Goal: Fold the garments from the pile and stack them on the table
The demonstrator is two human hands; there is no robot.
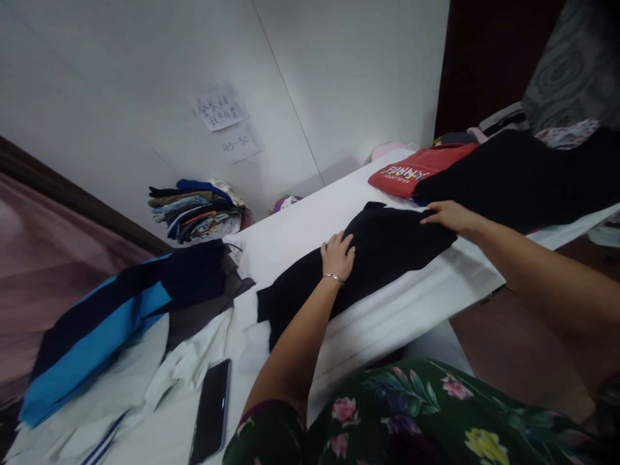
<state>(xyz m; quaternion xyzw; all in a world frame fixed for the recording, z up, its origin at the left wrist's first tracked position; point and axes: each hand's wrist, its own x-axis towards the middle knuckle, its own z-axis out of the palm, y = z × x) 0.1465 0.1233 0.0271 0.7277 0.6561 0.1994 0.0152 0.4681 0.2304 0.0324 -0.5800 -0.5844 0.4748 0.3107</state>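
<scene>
A black garment (382,248) lies stretched along the white table, its kind unclear from this angle. White pieces of cloth show at its left end. My left hand (338,257), with a bracelet at the wrist, rests flat on the middle of the garment with its fingers apart. At the garment's far right end, my right hand (448,216) has its thumb and fingers closed on the upper edge of the black cloth.
A red garment with printed letters (411,169) and a large black cloth (523,177) lie to the right. Folded clothes (198,210) are stacked by the wall. Blue and navy clothing (126,310) and a phone (212,410) lie at left. Handwritten papers (220,113) hang on the wall.
</scene>
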